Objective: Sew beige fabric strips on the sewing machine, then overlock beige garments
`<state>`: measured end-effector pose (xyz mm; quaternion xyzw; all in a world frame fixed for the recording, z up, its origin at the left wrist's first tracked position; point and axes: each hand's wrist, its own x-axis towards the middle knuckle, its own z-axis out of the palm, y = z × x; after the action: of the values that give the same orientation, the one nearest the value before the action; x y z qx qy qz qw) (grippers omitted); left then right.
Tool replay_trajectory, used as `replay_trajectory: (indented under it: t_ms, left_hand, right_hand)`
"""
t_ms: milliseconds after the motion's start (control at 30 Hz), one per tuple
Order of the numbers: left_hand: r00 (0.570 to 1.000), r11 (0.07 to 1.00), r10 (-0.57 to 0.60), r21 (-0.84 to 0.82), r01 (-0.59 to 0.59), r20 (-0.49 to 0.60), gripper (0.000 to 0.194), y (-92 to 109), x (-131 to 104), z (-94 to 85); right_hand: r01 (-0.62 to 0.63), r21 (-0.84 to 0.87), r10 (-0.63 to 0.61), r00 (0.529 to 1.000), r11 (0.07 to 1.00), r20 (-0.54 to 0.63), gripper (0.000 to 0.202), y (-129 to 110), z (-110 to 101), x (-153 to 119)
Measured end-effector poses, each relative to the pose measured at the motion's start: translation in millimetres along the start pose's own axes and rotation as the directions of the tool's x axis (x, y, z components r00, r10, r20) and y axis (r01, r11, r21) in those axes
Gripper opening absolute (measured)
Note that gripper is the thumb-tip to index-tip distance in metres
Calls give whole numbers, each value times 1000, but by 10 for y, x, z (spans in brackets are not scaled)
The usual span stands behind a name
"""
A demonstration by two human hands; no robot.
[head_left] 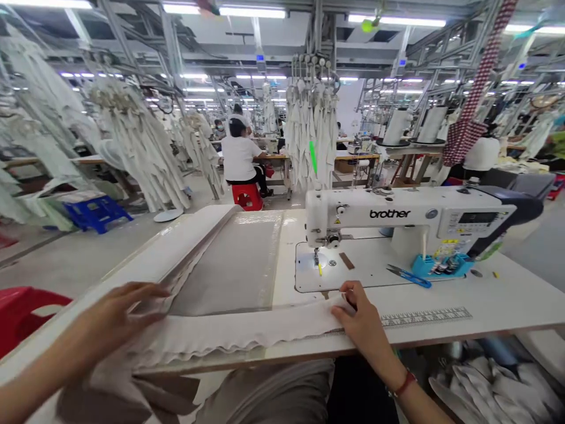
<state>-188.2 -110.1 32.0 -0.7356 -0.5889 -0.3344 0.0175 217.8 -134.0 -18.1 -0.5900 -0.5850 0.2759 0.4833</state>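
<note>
A long pale fabric strip (247, 325) with a wavy lower edge lies along the front of the sewing table. My right hand (359, 321) pinches its right end between thumb and fingers, just in front of the sewing machine (375, 218). At the left, my left hand (119, 312) is closed on the fabric where it folds, thumb below and fingers above. More of the cloth hangs over the table edge below that hand. Both hands are apart from the needle and presser foot (316, 259).
Blue-handled snips (410, 277) lie beside a blue holder (441, 266) with bobbins. A printed ruler (428, 318) runs along the front edge. A grey panel (229, 265) covers the table's left part. Beyond are a red stool (247, 197), a seated person (241, 156) and hanging garments (311, 129).
</note>
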Motion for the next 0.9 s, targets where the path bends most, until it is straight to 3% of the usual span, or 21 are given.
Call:
replay_trajectory:
  t_ms: [67,133,233,333,433,500,633,733,800,900]
  left_hand:
    - [958,971,225,-126,-205,175,55,381,269,326]
    - [883,896,390,-329,-298,261,40,913,399,691]
    - [775,818,476,-533,-216,417,40,1683,452,1186]
    - [688,799,410,-600,45,598,31,2087,486,1490]
    - [662,715,352,-646,266,662,35,2142,517,1592]
    - [704,676,351,-687,265,617,35,2108,523,1592]
    - [815,677,403,-734,41,417,35,2072,502,1553]
    - [818,659,495,-740,-133,293,32,2069,478,1530]
    - [817,635,535,-740,-221,215,32,2064,457,1525]
    - [819,608,563,-729,-316,114,31,2059,415,1530]
  right_hand:
    - [-1,8,1,1000,1000,0,31,85,-7,-33]
    - [-3,34,3,1000,999,4,32,123,-35,-45]
    - [-16,92,15,1000,996,11,33,156,-92,-53]
    - [-46,214,42,999,976,24,38,196,-127,-59]
    - [-53,293,48,999,955,24,41,224,-131,-57]
    - [-56,313,51,998,948,25,46,224,-135,-54]
    - [31,451,-25,999,892,-20,56,200,-226,-77]
    - [104,498,-38,990,861,-139,30,191,-363,-141]
    - [147,418,-71,979,896,-192,12,183,-444,-191]
    - [221,222,-176,963,950,-204,5,141,-483,-239]
